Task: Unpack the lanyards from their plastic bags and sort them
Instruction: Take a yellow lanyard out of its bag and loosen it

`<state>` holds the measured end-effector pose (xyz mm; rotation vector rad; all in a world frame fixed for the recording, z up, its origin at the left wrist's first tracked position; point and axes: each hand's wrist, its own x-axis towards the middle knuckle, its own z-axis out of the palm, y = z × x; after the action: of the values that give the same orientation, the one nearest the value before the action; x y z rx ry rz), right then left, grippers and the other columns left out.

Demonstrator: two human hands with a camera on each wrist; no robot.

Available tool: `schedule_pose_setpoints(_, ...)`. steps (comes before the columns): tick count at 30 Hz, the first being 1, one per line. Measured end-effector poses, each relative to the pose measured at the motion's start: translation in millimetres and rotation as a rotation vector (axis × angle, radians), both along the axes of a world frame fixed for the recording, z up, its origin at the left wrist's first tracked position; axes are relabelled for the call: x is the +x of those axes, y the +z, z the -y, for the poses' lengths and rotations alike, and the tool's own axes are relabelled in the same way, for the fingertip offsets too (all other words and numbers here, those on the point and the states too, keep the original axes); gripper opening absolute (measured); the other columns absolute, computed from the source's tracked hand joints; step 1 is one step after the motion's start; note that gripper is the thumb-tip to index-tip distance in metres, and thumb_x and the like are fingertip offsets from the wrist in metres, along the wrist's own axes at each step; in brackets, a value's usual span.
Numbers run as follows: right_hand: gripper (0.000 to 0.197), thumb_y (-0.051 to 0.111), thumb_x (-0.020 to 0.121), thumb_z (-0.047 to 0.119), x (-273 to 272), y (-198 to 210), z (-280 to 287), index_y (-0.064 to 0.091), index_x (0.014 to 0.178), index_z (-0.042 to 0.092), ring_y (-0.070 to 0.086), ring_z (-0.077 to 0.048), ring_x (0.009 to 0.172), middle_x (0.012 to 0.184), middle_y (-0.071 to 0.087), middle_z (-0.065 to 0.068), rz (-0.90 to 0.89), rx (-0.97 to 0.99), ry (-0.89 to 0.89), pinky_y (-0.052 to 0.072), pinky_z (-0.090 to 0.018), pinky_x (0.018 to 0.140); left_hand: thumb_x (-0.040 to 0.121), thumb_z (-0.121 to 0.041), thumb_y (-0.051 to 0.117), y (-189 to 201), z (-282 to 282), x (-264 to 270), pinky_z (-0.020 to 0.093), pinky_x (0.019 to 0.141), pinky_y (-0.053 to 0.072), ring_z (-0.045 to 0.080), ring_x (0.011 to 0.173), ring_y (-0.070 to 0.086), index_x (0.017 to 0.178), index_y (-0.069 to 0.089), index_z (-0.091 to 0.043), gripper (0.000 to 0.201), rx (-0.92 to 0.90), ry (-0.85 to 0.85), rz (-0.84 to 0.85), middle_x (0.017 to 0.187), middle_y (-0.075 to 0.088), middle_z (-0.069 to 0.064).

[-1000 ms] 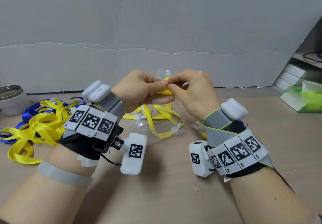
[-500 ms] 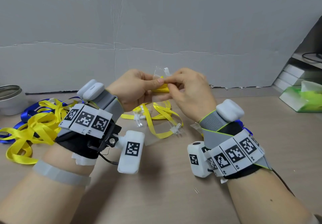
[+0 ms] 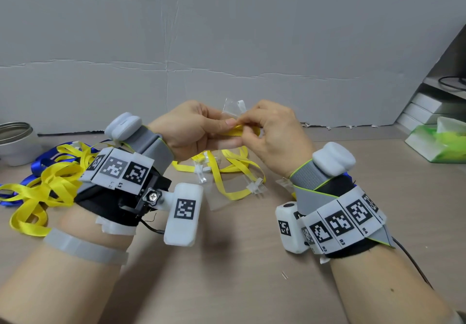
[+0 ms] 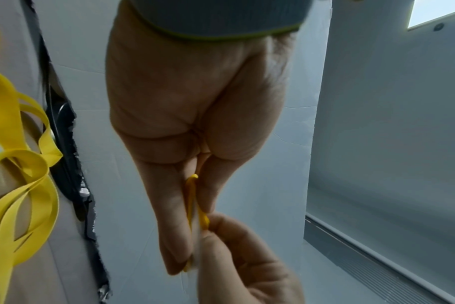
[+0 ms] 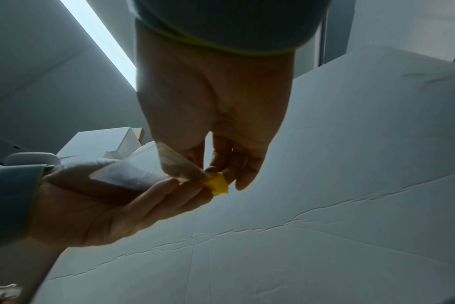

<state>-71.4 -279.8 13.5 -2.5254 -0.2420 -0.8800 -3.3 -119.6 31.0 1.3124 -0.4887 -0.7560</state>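
Note:
Both hands are raised above the table and meet over a folded yellow lanyard [image 3: 239, 130] in a clear plastic bag [image 3: 230, 108]. My left hand [image 3: 201, 128] grips the bag with the lanyard between thumb and fingers. My right hand [image 3: 264, 126] pinches the lanyard's yellow end [image 5: 217, 184] at the bag's mouth. In the left wrist view the yellow lanyard [image 4: 192, 197] runs between my left fingers, and the right hand [image 4: 242, 255] holds its far end. The clear bag [image 5: 148, 170] lies across my left palm in the right wrist view.
On the table beneath the hands lie a loose yellow lanyard with clear clips [image 3: 227, 172] and an empty clear bag [image 3: 222, 197]. A heap of yellow lanyards [image 3: 50, 182] and blue lanyards [image 3: 42, 162] lies at left, beside a metal-rimmed container [image 3: 15, 142]. A green-and-white box [image 3: 438, 144] stands at right.
Both hands have shifted slightly left and a little higher. More yellow lanyard shows past the left thumb on the right hand's side.

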Motion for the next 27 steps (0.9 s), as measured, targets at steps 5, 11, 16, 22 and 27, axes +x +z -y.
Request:
schedule_pose_setpoints(5, 0.024, 0.046, 0.074, 0.026, -4.8, 2.1, -4.8, 0.067, 0.073, 0.014, 0.049, -0.024, 0.082, 0.072, 0.055, 0.002, -0.13, 0.065, -0.029, 0.038, -0.033, 0.074, 0.09, 0.003, 0.053, -1.4, 3.9, -2.1, 0.028, 0.075, 0.061, 0.025, 0.081, 0.073, 0.1, 0.065, 0.009, 0.018, 0.036, 0.029, 0.033, 0.093, 0.07, 0.021)
schedule_pose_setpoints(11, 0.03, 0.054, 0.079, 0.043, -10.1, 4.3, -6.7, 0.051, 0.056, 0.024, 0.041, -0.025, 0.096, 0.078, 0.044, 0.004, -0.384, 0.025, -0.09, 0.036, -0.038, 0.085, 0.096, 0.007, 0.046, -1.4, 5.4, -4.3, 0.026, 0.068, 0.061, 0.022, 0.073, 0.072, 0.108, 0.064, 0.01, 0.022, 0.084, 0.045, 0.083, 0.091, 0.07, 0.019)
schedule_pose_setpoints(16, 0.028, 0.062, 0.08, 0.036, -4.9, -1.7, -7.8, 0.049, 0.057, 0.026, 0.042, -0.027, 0.098, 0.083, 0.045, 0.001, -0.308, 0.059, -0.129, 0.041, -0.039, 0.085, 0.096, 0.007, 0.048, -2.4, 8.2, -3.8, 0.027, 0.07, 0.061, 0.019, 0.072, 0.071, 0.103, 0.067, 0.006, 0.021, 0.101, 0.101, 0.147, 0.089, 0.07, 0.016)
schedule_pose_setpoints(22, 0.024, 0.058, 0.066, 0.032, -2.1, -3.5, 0.6, 0.055, 0.09, 0.028, 0.052, -0.022, 0.093, 0.092, 0.05, 0.004, -0.098, 0.152, -0.035, 0.039, -0.026, 0.077, 0.097, 0.008, 0.046, 1.3, 6.5, -3.3, 0.026, 0.064, 0.061, 0.025, 0.074, 0.074, 0.107, 0.064, 0.01, 0.021, 0.029, 0.185, 0.078, 0.094, 0.07, 0.023)
schedule_pose_setpoints(27, 0.026, 0.068, 0.071, 0.022, -0.3, -6.3, 3.6, 0.053, 0.092, 0.022, 0.055, -0.018, 0.086, 0.09, 0.056, 0.002, -0.014, 0.201, -0.147, 0.046, -0.029, 0.076, 0.097, 0.01, 0.046, 2.8, 5.2, -1.2, 0.032, 0.07, 0.062, 0.031, 0.08, 0.074, 0.111, 0.059, 0.015, 0.021, -0.034, 0.265, 0.025, 0.099, 0.068, 0.029)
